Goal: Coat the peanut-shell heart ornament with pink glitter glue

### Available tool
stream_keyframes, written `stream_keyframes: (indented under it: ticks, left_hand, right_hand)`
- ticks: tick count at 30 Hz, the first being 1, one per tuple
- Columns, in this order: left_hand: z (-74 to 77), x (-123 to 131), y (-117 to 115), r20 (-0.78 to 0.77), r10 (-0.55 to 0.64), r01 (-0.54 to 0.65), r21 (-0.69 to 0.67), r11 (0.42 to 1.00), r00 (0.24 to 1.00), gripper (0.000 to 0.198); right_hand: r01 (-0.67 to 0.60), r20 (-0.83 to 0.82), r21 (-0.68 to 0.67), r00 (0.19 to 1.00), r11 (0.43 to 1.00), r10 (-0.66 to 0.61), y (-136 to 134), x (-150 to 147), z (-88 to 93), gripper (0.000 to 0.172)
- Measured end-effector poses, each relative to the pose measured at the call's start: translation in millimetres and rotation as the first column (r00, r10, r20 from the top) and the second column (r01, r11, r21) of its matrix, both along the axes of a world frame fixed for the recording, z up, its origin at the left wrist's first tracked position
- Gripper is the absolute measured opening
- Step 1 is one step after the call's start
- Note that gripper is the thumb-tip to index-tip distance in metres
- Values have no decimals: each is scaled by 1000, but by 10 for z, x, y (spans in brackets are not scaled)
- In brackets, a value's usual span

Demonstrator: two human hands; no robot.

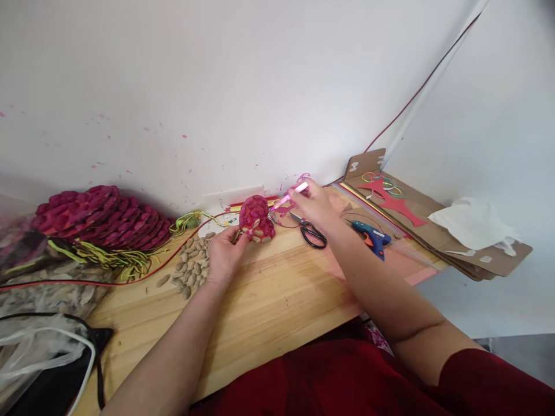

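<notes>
My left hand (225,254) pinches the lower edge of a small magenta craft piece (256,217) built from painted seed shells and holds it upright on the wooden board (277,300). My right hand (313,203) is closed on a thin pink stick (291,195) whose tip points at the right side of the piece. A heap of plain tan seed shells (191,267) lies just left of my left hand. Black-handled scissors (311,232) lie just below my right hand.
A blue glue gun (371,237) lies to the right on pink paper. Cardboard sheets (433,231) with a red cut-out, rubber bands and white tissue reach off to the right. A stack of finished magenta pieces (104,217) sits at left, with plastic bags nearer me. A red cable crosses the board.
</notes>
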State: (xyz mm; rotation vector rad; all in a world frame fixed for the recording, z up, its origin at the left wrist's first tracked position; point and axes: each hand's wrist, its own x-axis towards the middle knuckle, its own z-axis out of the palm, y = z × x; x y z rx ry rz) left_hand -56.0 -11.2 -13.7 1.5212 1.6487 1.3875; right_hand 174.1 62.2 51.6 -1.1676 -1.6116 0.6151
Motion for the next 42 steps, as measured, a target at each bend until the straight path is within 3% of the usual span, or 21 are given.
stream_keyframes:
  ticks: [4,10,25,32,37,42]
  left_hand:
    - [34,-1,-13,-16,3,-3,3,1000,1000,37]
    - [121,28,-54,-97,14,-14,7,1000,995,31]
    - [72,21,-43,-66,0,1,7,1000,998,42]
    - [103,30,-62,-98,12,-12,5,1000,995,37]
    - [110,38,-75,-114,7,-5,24,1000,993,35]
    - [119,48,-81,-126,6,-3,24,1000,992,33]
  right_hand:
    - [-107,-29,45,994,993,108,-270,-290,-104,21]
    - [-150,2,145,988,978,151,-330,-338,-245,17]
    - [-167,20,223,986,960,166,-294,-306,-312,11]
    - [-139,17,238,990,961,139,-302,-318,-314,12]
    - [-220,74,305,975,927,208,-323,-325,-283,7]
    - [-172,56,301,985,938,162,-329,-316,-269,6]
